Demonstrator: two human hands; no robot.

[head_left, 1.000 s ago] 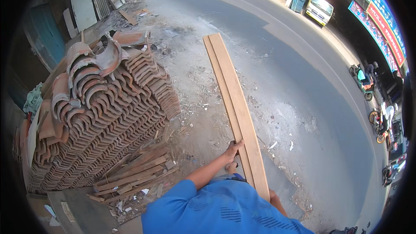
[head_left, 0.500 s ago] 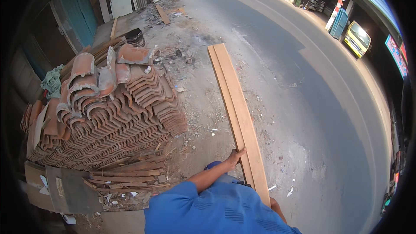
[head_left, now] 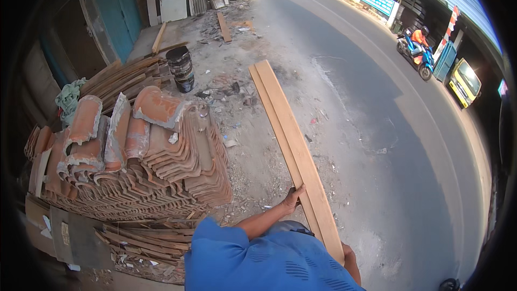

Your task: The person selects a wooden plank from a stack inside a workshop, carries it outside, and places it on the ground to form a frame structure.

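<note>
A long, light-brown wooden beam [head_left: 293,140] with a stepped groove along its length slants across the front of my body, its far end pointing up the roadside. My left hand [head_left: 293,196] is closed on the beam's left edge, thumb on top and the other fingers mostly hidden beneath. Close to the near end, my right hand [head_left: 348,254] grips the right edge; its fingers are largely out of sight under the wood. The beam is held well off the ground, and its far end touches nothing.
To the left stands a big stack of clay roof tiles [head_left: 161,161], with wood strips [head_left: 145,240] before it and old planks [head_left: 121,81] behind. A stained black bucket [head_left: 180,69] sits beyond. At right runs the road [head_left: 398,129], with a rider's blue motorbike [head_left: 417,56] and a yellow truck [head_left: 464,83].
I have moved forward, and the view has tilted up, showing more of the road and the whole bucket. The motorbike has come nearer on the right. Both hands keep hold of the beam.
</note>
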